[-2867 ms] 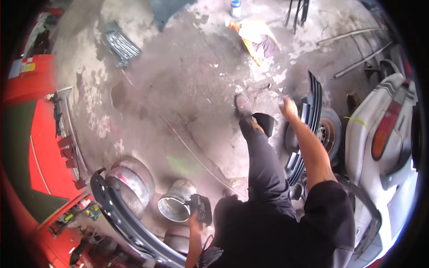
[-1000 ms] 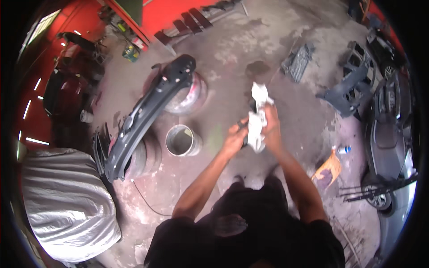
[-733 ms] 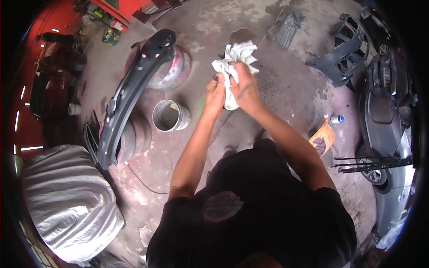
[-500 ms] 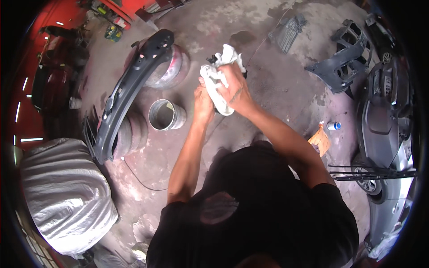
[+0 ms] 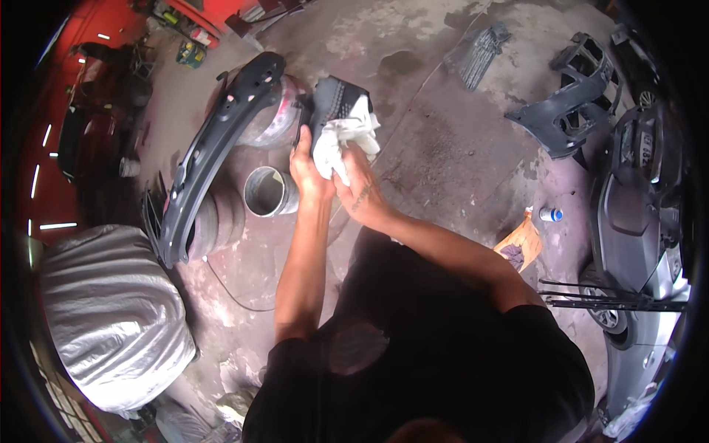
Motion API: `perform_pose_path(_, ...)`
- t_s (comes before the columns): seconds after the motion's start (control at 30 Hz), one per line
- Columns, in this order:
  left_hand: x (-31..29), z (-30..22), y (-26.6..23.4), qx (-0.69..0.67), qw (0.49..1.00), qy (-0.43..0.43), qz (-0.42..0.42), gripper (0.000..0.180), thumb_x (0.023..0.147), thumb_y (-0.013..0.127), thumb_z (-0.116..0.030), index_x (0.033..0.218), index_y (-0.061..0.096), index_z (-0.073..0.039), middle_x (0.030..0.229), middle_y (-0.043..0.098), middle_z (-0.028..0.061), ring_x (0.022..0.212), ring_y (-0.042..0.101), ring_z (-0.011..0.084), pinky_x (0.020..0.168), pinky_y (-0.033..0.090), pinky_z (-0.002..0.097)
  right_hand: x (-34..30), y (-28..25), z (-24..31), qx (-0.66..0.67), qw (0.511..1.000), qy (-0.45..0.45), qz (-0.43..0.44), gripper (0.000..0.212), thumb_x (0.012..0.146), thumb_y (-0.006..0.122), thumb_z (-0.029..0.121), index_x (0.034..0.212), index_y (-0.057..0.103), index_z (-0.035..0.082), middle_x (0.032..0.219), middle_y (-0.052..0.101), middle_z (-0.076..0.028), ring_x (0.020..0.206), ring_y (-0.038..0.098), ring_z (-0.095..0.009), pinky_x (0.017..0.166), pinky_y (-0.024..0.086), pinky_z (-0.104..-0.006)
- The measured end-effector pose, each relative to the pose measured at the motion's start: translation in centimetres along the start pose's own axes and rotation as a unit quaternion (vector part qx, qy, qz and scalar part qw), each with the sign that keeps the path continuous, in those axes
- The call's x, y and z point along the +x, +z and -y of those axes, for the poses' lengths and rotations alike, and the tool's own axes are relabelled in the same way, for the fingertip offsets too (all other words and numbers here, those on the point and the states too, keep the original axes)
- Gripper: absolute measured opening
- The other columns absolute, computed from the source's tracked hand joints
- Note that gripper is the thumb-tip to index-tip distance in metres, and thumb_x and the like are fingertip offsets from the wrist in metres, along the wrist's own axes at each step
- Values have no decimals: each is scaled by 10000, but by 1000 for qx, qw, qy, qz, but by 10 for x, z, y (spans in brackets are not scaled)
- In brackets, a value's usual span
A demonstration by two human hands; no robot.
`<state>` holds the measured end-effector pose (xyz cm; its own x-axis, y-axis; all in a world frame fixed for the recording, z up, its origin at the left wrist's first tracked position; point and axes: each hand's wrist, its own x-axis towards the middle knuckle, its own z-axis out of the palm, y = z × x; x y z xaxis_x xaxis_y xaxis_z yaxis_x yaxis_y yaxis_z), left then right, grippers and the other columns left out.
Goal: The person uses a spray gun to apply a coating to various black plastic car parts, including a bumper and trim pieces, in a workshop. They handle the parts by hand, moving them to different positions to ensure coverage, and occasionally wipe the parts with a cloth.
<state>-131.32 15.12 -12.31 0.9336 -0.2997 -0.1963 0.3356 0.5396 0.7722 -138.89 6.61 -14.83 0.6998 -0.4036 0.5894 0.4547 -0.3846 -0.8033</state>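
Observation:
In front of my body, my left hand (image 5: 314, 174) grips a dark grey part with a textured, grille-like face (image 5: 331, 97) from its left side and underneath; I cannot make out its exact kind. A crumpled white cloth (image 5: 353, 134) is bunched in my right hand (image 5: 360, 190) and pressed on the near end of the part. The far end of the part stays uncovered. Most fingers of my right hand are hidden by the cloth.
On the left, a long dark bumper piece (image 5: 214, 148) lies across round, paint-stained supports (image 5: 218, 221), with a bucket (image 5: 267, 192) beside it. A silver cover (image 5: 114, 317) drapes something at lower left. Right: a bumper shell (image 5: 550, 118), a blue-topped can (image 5: 550, 214), a grey car (image 5: 628, 199).
Both hands have shifted left. The part has turned, so its textured face shows, where cloth and hands hid most of it before. The white cloth now sits lower on it.

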Motion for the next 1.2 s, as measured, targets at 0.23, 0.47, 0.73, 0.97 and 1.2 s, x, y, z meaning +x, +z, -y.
perform_pose_path(0.23,-1,-11,55,-50,998,29,-25,280,1018,614,-206,1146,647,41,1143,698,149,1059,686,246,951,535,393,121,-37,-76,-113,992,-14,-59,422,812,628,3,1231,595,41,1194,596,-185,1083,550,-404,951,455,-478)
perform_pose_path(0.47,100,-23,36,-80,990,100,-55,257,1007,621,-159,1149,627,55,1101,696,150,960,698,229,862,572,376,78,24,-86,-141,988,13,66,533,797,629,-3,1327,571,-24,1353,548,-218,1320,463,-426,1118,395,-461)
perform_pose_path(0.73,154,-91,6,-15,985,163,-45,279,974,653,-156,1143,628,64,1070,701,156,942,705,234,857,567,359,196,-9,-59,59,979,191,-25,447,839,640,-75,1260,593,66,1267,648,-166,1177,632,-267,969,504,-392)
perform_pose_path(0.97,226,-99,44,-84,972,210,-67,235,970,607,-117,1095,696,61,1082,690,143,1004,686,223,876,548,327,247,60,-113,-187,943,-192,197,374,652,708,-71,1008,597,-29,1084,605,-172,1048,584,-365,901,495,-445)
perform_pose_path(1.2,283,-86,34,-40,976,166,-136,238,920,668,-102,1106,652,45,1045,708,141,928,708,269,859,573,381,301,51,-181,-202,919,-246,231,303,692,704,-7,988,646,23,1034,610,-120,1038,584,-323,894,488,-426)
